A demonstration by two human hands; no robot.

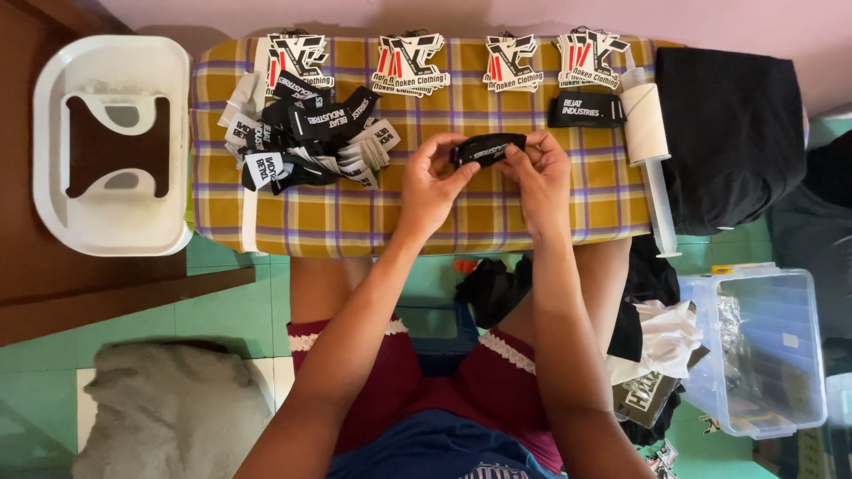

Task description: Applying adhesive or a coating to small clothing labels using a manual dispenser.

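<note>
Your forearms reached up to the checked table [532,222], both hands meeting over its middle. Your left hand [432,182] and right hand [541,173] pinched the ends of one black woven label [488,147], held just above the cloth. Left of your hands lay a loose heap of labels [306,137], apparently waiting. Beyond your right hand sat one neat label stack [586,109], seemingly done; four bundles of hang tags [408,60] lined the far edge.

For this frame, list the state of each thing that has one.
Black woven label: held flat between both hands.
Left hand: pinching the label's end.
Right hand: pinching the other end.
Label pile: loose, jumbled.
Clear plastic box: open.
</note>
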